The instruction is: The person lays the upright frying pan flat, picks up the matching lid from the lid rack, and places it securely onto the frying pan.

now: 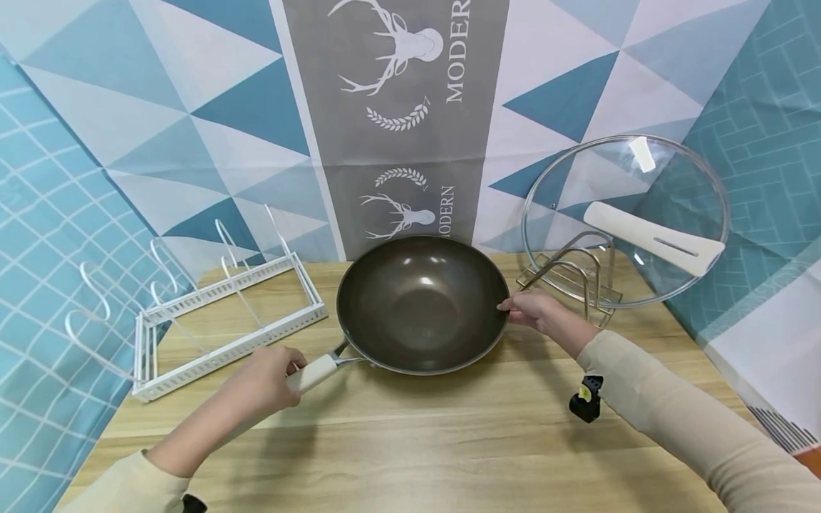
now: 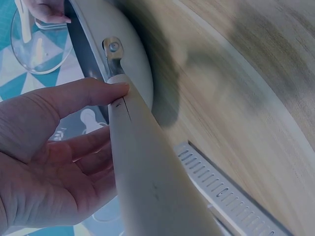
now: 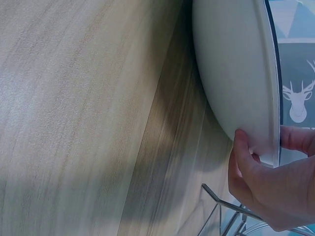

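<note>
wok [image 1: 421,303]: dark, wide, round-bottomed pan w/ pale outside, sat mid on the wooden table [image 1: 449,442], between the white rack [image 1: 224,320] and the wire stand [image 1: 571,281].
left hand [image 1: 266,377]: fingers and thumb curled round the cream handle [image 1: 314,372]; wrist view showed thumb laid along the top, near the rivet.
right hand [image 1: 532,310]: pinched the wok's far rim, thumb under the pale outer wall, fingers over the edge.
handling: looked stiff metal, prob fairly heavy and lopsided if lifted by the handle alone; rounded base could rock; smooth rim prob slippery, so handle plus opposite rim seemed the sound hold.
glass lid [image 1: 625,217]: stood upright in the wire stand behind the right hand, white grip across it; fragile, close to the rim.
white rack: left of wok, apart from it.
</note>
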Action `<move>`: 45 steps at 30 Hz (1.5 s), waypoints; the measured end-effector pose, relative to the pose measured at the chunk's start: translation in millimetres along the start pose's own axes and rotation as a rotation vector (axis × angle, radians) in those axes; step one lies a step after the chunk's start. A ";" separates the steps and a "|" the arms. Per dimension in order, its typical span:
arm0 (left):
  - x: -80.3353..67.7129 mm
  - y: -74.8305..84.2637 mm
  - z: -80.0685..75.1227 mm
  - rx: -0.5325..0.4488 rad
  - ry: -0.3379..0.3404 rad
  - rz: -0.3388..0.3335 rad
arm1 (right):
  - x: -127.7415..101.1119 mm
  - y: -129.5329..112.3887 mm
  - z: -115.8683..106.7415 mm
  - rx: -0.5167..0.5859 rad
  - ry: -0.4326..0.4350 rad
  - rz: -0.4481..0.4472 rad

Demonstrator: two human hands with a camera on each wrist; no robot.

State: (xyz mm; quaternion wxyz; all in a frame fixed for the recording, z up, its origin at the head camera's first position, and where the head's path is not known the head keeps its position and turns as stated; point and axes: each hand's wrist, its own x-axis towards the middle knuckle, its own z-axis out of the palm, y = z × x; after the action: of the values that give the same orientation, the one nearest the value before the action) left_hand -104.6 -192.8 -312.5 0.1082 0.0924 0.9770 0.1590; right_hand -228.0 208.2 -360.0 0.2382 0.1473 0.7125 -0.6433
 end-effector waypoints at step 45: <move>11.1 -11.1 -4.7 0.101 0.059 0.028 | 6.0 -3.0 -5.1 0.047 -0.030 0.042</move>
State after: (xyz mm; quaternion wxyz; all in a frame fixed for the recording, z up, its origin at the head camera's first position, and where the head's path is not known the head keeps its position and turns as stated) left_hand -118.0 -202.1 -313.9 0.0725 0.1065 0.9851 0.1135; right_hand -235.4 212.3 -360.4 0.2586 0.1581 0.6905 -0.6567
